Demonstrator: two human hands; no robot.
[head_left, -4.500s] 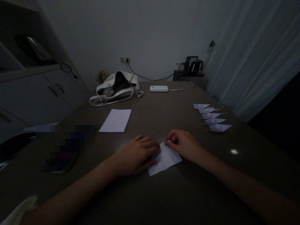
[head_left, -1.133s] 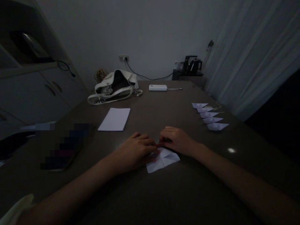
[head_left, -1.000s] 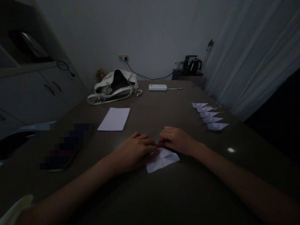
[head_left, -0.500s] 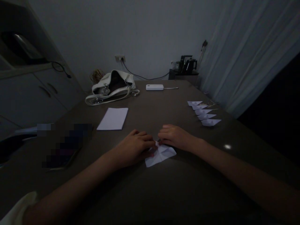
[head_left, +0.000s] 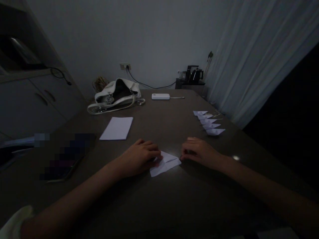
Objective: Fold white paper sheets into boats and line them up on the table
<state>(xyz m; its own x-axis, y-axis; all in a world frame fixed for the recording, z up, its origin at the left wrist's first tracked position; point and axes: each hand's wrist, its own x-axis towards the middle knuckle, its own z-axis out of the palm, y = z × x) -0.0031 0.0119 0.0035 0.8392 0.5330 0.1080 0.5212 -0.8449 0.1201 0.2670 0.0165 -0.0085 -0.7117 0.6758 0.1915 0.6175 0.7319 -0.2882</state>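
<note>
A partly folded sheet of white paper point(head_left: 167, 165) with crease lines lies on the dark table in front of me. My left hand point(head_left: 139, 157) grips its left side, thumb below and fingers curled over the top. At the paper's right corner is my right hand point(head_left: 200, 153), its thumb and forefinger pinched together there and the other fingers curled. Beyond my right hand, several folded white paper boats point(head_left: 211, 126) sit in a slanting row.
A stack of white paper point(head_left: 117, 128) lies left of centre. Nearer the left edge is a blurred-out phone-like object point(head_left: 67, 159). Farther back are a white handbag point(head_left: 117, 94) and a white power bank point(head_left: 160, 96) with a short cable. Kettles point(head_left: 195, 75) stand beyond the table.
My right hand has moved right, from the paper's upper middle to its right corner. The raised upper part now lies flatter. My left hand stays on the paper; the view has shifted slightly.
</note>
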